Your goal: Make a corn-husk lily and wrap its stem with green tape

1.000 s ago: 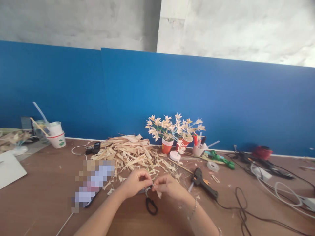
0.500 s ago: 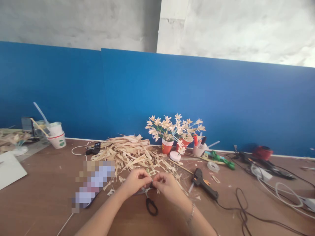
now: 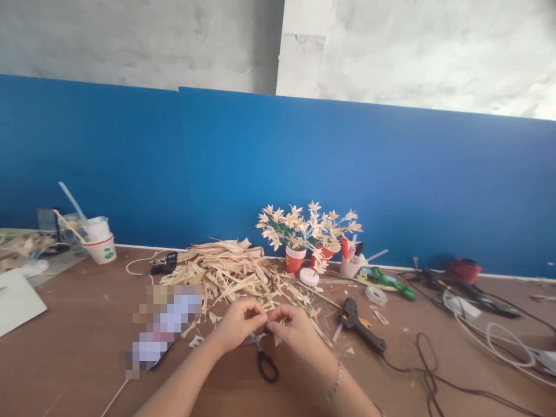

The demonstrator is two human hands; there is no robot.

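Note:
My left hand point(image 3: 243, 325) and my right hand point(image 3: 290, 329) meet at the middle of the brown table, fingertips pinched and nearly touching. Whatever lies between the fingertips is too small to make out. Beneath them rest scissors with black handles point(image 3: 268, 368), partly hidden by the hands. Just behind is a heap of dry, pale husk strips point(image 3: 230, 266), with small scraps around it. Pale star-shaped flowers point(image 3: 293, 220) stand in a red and white cup point(image 3: 294, 260), with a second bunch beside it.
A black glue gun point(image 3: 362, 330) with its cord lies to the right, near a tape roll point(image 3: 376, 295). Left are a blurred-out phone-like object point(image 3: 165, 330) and white cups point(image 3: 101, 249). Cables point(image 3: 499, 347) spread at far right; a blue partition point(image 3: 304, 156) stands behind.
Both hands have shifted very slightly, and the fingertips stay pinched together above the scissors. Nothing else has visibly moved.

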